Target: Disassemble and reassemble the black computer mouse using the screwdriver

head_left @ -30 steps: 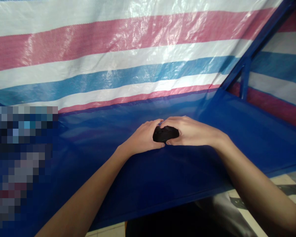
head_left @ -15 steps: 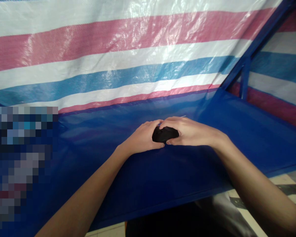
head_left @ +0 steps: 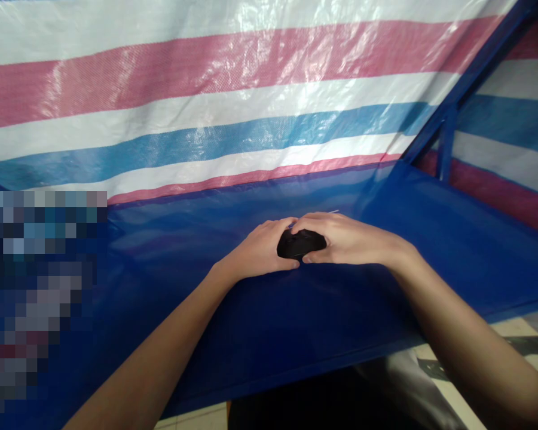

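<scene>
Both hands curve around a dark, rounded black object over the middle of the blue surface. My left hand grips its left side, thumb along the near edge and fingers over the far edge. From the right, my right hand closes on it in the same way. The fingers cover much of the object, so its exact kind is hidden. A small blue bit shows between the fingertips at its far edge. Past the right hand's knuckles pokes the tip of a thin white thing.
A striped red, white and blue plastic sheet hangs behind the surface. A blue metal frame rises at the right, with more striped sheet beyond. The left side is pixelated. Light floor tiles appear below the near edge.
</scene>
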The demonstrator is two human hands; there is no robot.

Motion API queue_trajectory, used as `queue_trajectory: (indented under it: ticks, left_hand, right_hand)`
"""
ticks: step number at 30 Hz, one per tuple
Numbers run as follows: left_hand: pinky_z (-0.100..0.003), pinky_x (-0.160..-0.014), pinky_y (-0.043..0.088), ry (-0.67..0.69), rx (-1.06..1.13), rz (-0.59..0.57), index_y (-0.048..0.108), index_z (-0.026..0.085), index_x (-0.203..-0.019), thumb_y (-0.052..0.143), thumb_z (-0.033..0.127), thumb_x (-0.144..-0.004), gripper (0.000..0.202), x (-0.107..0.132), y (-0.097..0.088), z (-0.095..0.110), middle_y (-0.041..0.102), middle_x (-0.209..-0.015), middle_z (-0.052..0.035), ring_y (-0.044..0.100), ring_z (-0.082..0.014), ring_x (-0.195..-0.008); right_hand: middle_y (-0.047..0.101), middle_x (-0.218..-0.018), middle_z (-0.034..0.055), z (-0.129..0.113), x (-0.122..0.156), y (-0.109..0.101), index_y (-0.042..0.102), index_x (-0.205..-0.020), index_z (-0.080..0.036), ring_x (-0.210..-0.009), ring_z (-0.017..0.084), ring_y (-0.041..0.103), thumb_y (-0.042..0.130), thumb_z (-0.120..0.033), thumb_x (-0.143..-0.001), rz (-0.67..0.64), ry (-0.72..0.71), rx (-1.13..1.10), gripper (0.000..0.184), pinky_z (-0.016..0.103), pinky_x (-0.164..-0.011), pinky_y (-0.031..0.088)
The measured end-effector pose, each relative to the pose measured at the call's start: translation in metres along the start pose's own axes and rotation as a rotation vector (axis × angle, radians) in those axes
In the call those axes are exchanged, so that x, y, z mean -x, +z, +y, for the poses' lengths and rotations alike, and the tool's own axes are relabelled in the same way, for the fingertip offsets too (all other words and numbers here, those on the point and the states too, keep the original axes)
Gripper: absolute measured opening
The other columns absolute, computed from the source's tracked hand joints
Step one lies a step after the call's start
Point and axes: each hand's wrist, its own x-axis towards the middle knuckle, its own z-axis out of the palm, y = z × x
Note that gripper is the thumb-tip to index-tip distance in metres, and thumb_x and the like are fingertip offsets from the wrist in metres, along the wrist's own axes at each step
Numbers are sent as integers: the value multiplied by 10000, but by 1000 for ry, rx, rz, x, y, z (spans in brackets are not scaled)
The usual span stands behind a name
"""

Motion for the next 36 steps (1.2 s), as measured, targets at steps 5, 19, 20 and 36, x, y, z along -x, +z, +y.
queue_trajectory:
  ticks: [5,19,20,36]
  left_hand:
    - [-438,-942,410,-14,-23,10,493,205,-1213,684,366,-688,582,0,3,0,596,-1214,-92,540,-293,-1117]
    - [-432,-943,411,-16,-15,0,493,215,-1209,680,375,-699,566,0,1,2,592,-1226,-86,538,-289,-1122]
    - [-432,-940,412,-15,-14,1,493,215,-1206,677,370,-699,561,0,1,2,593,-1222,-85,539,-290,-1120]
    - [-411,-877,435,-3,-30,22,507,210,-1161,691,338,-677,534,-1,3,1,622,-1151,-73,567,-281,-1053]
  right_hand:
    - [664,-1095,53,-3,0,-2,626,-1100,-233,-970,243,630,662,-266,-731,10,37,16,372,327,-821,458]
    - [672,-1110,53,-4,-1,-1,626,-1088,-230,-1023,250,623,644,-238,-729,29,11,60,359,320,-835,465]
    - [671,-1118,53,-4,-1,-1,624,-1098,-231,-1032,251,621,643,-239,-729,32,13,57,370,322,-843,464]
    - [660,-1119,58,-8,-1,-2,630,-1062,-212,-1036,248,598,634,-196,-709,31,14,60,354,331,-837,455]
